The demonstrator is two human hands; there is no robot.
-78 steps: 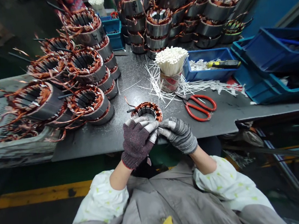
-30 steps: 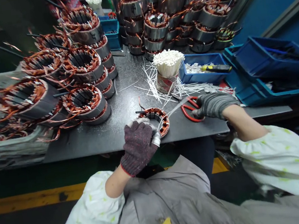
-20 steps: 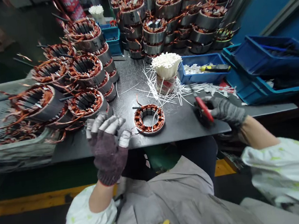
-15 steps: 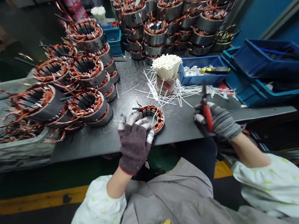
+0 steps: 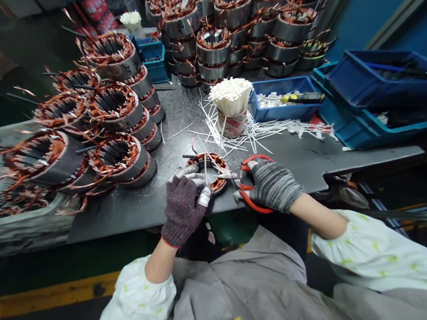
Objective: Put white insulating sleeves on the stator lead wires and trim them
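Note:
A small motor stator [image 5: 218, 162], a ring wound with copper wire, lies on the dark tabletop near its front edge. My left hand [image 5: 182, 200], in a dark purple glove with white-taped fingers, grips its left side. A white tie strip [image 5: 205, 165] stands up across the ring by my left fingers. My right hand [image 5: 276, 183], in a grey striped glove, holds red-handled scissors [image 5: 257, 208]. Their handles are spread, and the blades reach over the right rim of the stator. Whether the blades touch the strip or winding, I cannot tell.
Stacks of larger stators [image 5: 114, 110] stand at the left beside a pale plastic crate [image 5: 19, 225], and more stacks [image 5: 215, 50] fill the back. A tub of white strips [image 5: 232, 108] stands among loose strips. Blue bins [image 5: 287, 112] sit at the right, one holding a yellow-handled tool [image 5: 303, 98].
My right hand has moved left with the scissors, from beside the table's right part to the stator. The blades now point left over its rim. My left hand stays on the stator.

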